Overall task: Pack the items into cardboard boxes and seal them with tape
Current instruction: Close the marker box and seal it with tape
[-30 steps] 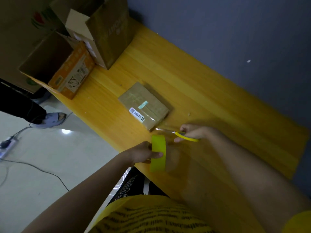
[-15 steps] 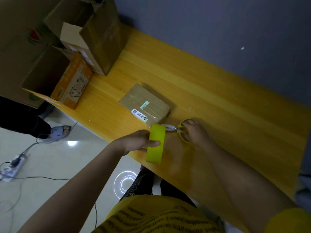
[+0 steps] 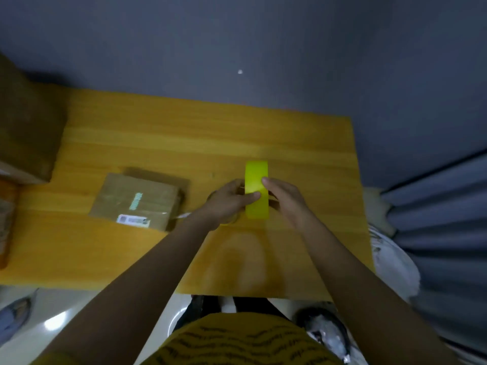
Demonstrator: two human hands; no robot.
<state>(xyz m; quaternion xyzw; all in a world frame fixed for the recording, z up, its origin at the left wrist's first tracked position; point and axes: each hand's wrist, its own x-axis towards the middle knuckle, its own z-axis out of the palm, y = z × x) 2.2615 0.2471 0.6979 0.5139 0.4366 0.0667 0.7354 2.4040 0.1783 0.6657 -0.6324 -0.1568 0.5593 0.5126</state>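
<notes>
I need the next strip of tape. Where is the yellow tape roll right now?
In the head view, the yellow tape roll stands on edge right of centre over the wooden table, held between the left hand and right hand, right of the small taped cardboard box.

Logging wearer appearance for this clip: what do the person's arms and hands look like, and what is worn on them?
Both arms are bare from wrist to upper arm. The left hand and right hand wear no gloves; no rings, watch or bracelets are discernible in the blurred frame. A yellow top with dark markings covers the torso.
</notes>
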